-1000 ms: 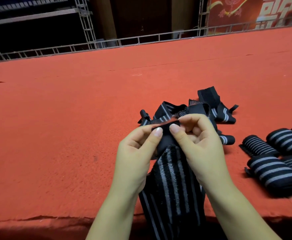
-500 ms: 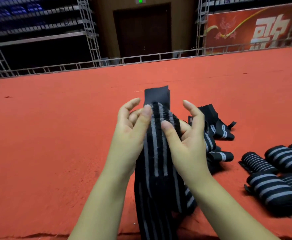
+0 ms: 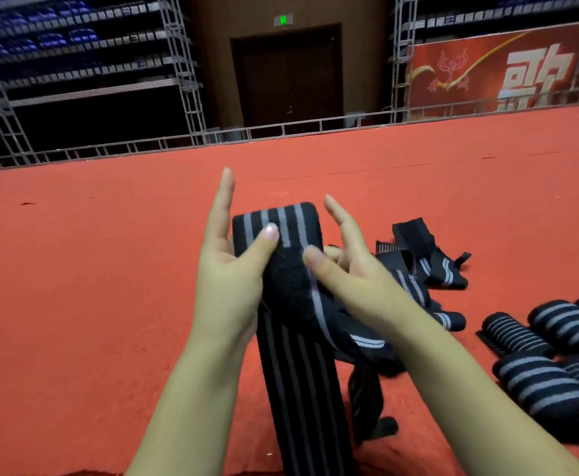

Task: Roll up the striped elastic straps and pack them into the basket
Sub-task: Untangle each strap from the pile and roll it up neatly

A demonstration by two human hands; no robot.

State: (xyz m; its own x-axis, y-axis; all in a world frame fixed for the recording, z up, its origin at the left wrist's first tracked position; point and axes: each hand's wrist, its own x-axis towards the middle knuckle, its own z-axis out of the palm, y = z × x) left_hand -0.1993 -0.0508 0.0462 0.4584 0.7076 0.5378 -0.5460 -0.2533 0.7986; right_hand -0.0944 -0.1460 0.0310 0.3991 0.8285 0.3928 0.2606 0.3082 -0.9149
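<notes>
A black strap with grey stripes (image 3: 277, 231) is partly rolled, held up above the red carpet between both hands. My left hand (image 3: 228, 269) presses its thumb on the roll's front, fingers straight up along its left side. My right hand (image 3: 346, 269) pinches the roll from the right with its thumb on the front; its index finger points up. The strap's loose tail (image 3: 302, 389) hangs down toward me. A pile of unrolled straps (image 3: 429, 266) lies just right of my hands. No basket is in view.
Several rolled striped straps (image 3: 556, 352) lie on the red carpet (image 3: 75, 286) at the right. A metal truss rail (image 3: 144, 149) borders the carpet's far edge, with a dark door and a red banner behind it.
The strap's top end has been folded over into a thicker roll and raised higher. My fingers have spread straighter, and the camera has tilted up.
</notes>
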